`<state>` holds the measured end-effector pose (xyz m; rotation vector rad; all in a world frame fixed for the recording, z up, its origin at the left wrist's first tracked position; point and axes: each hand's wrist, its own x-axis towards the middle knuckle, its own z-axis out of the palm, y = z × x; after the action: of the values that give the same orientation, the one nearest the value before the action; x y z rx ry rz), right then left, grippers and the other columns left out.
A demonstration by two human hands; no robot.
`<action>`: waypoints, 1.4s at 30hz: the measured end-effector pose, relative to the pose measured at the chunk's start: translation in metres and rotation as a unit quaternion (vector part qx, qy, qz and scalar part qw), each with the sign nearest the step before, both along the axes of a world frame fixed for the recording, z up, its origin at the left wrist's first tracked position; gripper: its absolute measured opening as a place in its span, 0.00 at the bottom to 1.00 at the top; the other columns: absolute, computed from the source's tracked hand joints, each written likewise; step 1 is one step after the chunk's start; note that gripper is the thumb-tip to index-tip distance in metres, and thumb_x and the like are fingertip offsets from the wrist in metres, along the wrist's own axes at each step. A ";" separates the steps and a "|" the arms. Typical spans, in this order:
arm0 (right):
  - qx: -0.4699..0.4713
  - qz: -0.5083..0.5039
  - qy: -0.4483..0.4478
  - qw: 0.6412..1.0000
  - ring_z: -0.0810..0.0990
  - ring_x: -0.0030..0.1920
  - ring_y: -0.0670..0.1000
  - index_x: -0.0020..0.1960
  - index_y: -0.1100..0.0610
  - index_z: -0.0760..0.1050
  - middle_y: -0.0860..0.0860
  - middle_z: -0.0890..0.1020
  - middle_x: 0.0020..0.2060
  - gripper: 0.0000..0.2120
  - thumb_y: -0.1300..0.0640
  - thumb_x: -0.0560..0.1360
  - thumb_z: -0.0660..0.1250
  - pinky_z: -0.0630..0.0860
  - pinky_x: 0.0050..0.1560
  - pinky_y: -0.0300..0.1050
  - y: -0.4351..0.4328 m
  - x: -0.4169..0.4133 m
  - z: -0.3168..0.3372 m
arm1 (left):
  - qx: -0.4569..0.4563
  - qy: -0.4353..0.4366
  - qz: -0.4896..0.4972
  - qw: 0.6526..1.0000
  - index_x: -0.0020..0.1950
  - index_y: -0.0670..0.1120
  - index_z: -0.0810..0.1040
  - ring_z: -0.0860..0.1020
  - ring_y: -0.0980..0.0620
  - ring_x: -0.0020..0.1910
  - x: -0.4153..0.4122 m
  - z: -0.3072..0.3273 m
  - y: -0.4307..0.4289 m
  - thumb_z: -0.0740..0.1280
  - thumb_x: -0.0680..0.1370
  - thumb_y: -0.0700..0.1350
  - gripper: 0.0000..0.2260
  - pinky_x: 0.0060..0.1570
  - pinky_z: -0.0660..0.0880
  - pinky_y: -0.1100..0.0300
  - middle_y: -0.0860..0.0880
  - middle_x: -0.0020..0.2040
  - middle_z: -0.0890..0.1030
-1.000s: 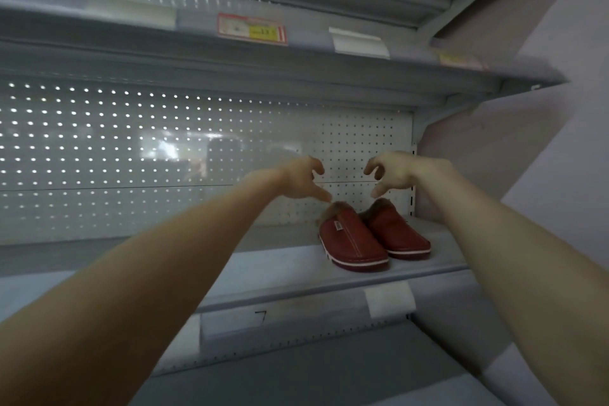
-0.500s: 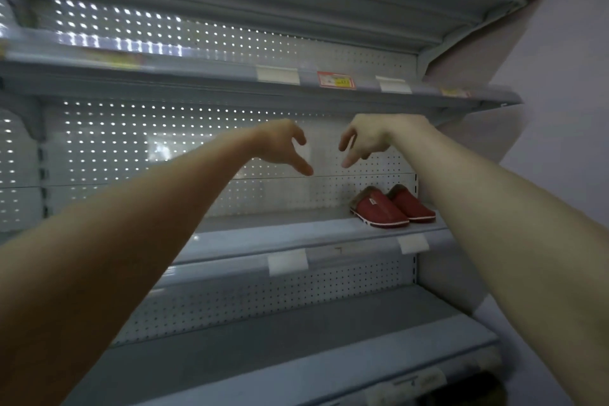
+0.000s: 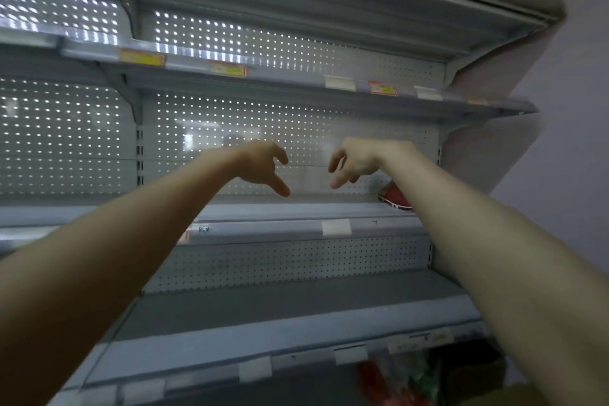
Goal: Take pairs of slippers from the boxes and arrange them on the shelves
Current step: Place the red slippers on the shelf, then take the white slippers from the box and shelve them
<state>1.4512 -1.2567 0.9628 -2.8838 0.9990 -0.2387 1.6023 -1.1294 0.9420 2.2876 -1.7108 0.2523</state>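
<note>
On middle shelf (image 3: 296,209), far right: red slipper (image 3: 395,198), partly hidden behind right forearm, mate unseen; left hand (image 3: 263,164), right hand (image 3: 353,161) raised, fingers loosely curled, holding nothing. Task judged barely begun; further pairs outstanding.

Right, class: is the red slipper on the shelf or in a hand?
On the shelf. The red slipper rests on the shelf board, and the right hand nearby holds nothing.
</note>
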 end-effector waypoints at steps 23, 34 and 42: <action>0.035 0.213 0.121 0.969 0.80 0.53 0.52 0.65 0.54 0.73 0.51 0.78 0.60 0.26 0.54 0.69 0.75 0.76 0.57 0.49 0.323 0.017 -0.093 | 0.175 0.010 0.226 0.958 0.69 0.49 0.69 0.71 0.47 0.64 -0.045 -0.075 0.371 0.75 0.67 0.55 0.32 0.67 0.66 0.50 0.49 0.67 0.72; 0.054 0.258 0.134 0.955 0.81 0.50 0.50 0.63 0.53 0.74 0.51 0.80 0.56 0.26 0.52 0.68 0.76 0.77 0.58 0.51 0.443 0.169 -0.155 | 0.198 0.076 0.264 0.941 0.68 0.50 0.70 0.72 0.47 0.63 0.083 -0.136 0.503 0.74 0.69 0.54 0.30 0.64 0.69 0.51 0.49 0.66 0.73; 0.128 0.238 0.186 0.945 0.81 0.48 0.51 0.62 0.54 0.75 0.52 0.80 0.56 0.25 0.53 0.68 0.76 0.77 0.54 0.48 0.481 0.294 -0.262 | 0.263 0.095 0.229 0.933 0.67 0.50 0.72 0.75 0.47 0.59 0.212 -0.233 0.521 0.77 0.65 0.55 0.33 0.60 0.71 0.55 0.49 0.63 0.75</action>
<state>1.7455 -0.7762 0.7010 -2.8589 0.2961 0.4460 1.8141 -0.6082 0.7092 2.9620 -1.2296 -0.3809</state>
